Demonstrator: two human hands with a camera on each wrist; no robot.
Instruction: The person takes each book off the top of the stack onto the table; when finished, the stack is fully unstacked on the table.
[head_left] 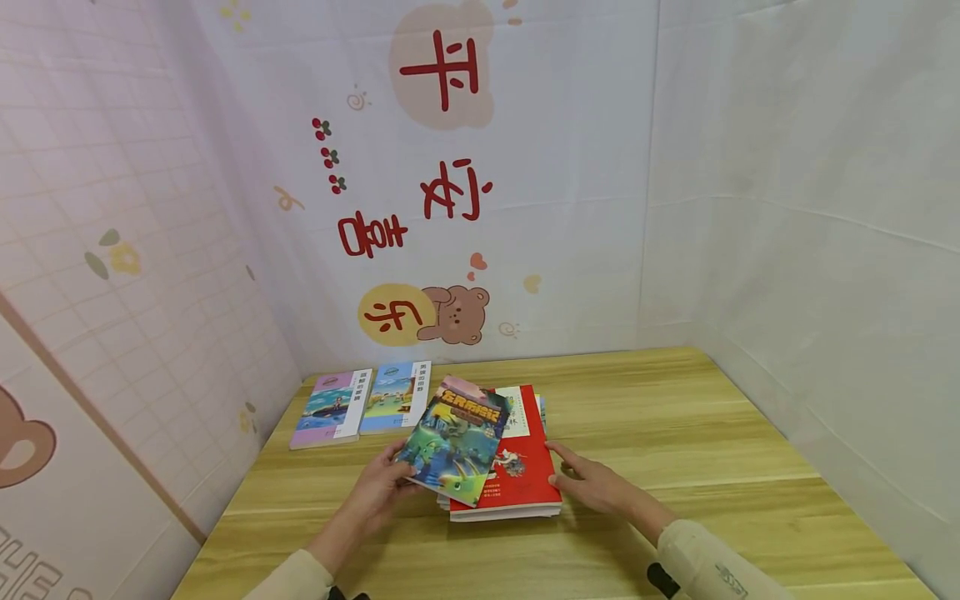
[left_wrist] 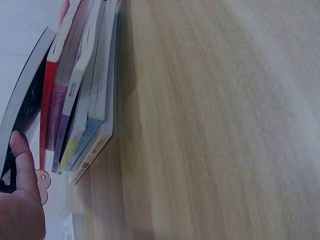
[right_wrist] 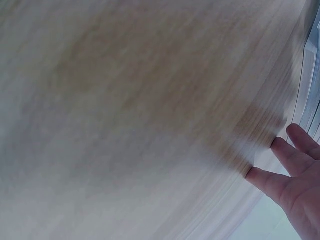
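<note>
My left hand point(head_left: 381, 490) grips a colourful comic-style book point(head_left: 459, 440) at its lower left edge. That book lies tilted over a red-covered book point(head_left: 525, 477), which tops a stack of several books. In the left wrist view the held book point(left_wrist: 22, 95) is raised at an angle from the red book point(left_wrist: 48, 95), and the other books' edges point(left_wrist: 102, 95) show beneath. At the stack's right side is my right hand point(head_left: 596, 485), its fingers extended against the edge. The right wrist view shows these spread fingers point(right_wrist: 285, 155) beside the books' edges point(right_wrist: 311, 90).
On the left of the wooden table point(head_left: 660, 417), a book with a purple cover point(head_left: 330, 408) and one with a blue cover point(head_left: 396, 398) lie side by side. A printed cloth wall point(head_left: 570, 250) rises behind the table's far edge.
</note>
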